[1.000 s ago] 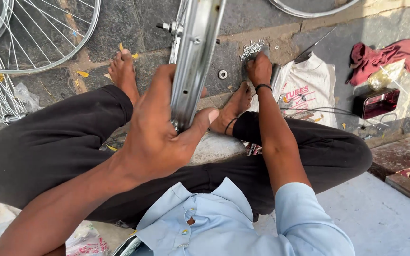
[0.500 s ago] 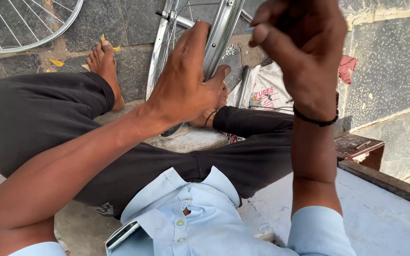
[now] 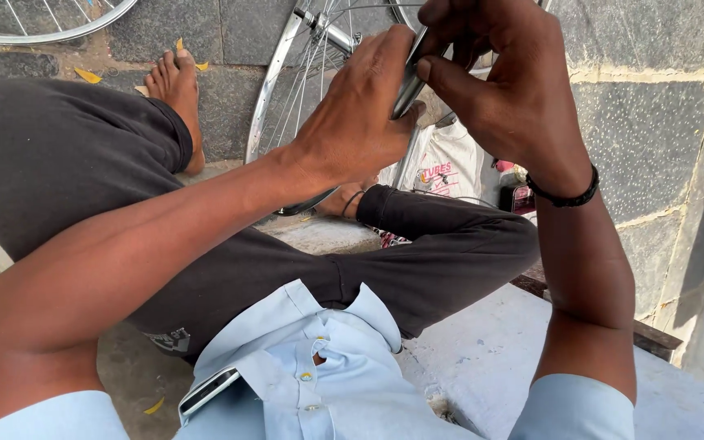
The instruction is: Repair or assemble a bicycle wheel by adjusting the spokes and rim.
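Note:
A silver bicycle wheel rim [image 3: 268,98] with thin spokes and a hub [image 3: 325,28] stands upright between my crossed legs. My left hand [image 3: 360,114] grips the near edge of the rim, thumb side toward me. My right hand [image 3: 503,81], with a black band at the wrist, is closed at the top of the same rim, fingertips pinched against the metal; what they pinch is hidden. My bare foot [image 3: 174,90] rests on the stone floor to the left of the wheel.
Another spoked wheel [image 3: 42,24] lies at the top left on grey stone paving. A white plastic bag [image 3: 448,159] and a small dark red object [image 3: 521,198] sit behind my right knee. A phone [image 3: 209,391] sticks out of my shirt pocket. A stone wall rises at right.
My right hand came up from the ground near the bag to the top of the rim. The view swung right and closer. My left hand kept hold of the rim.

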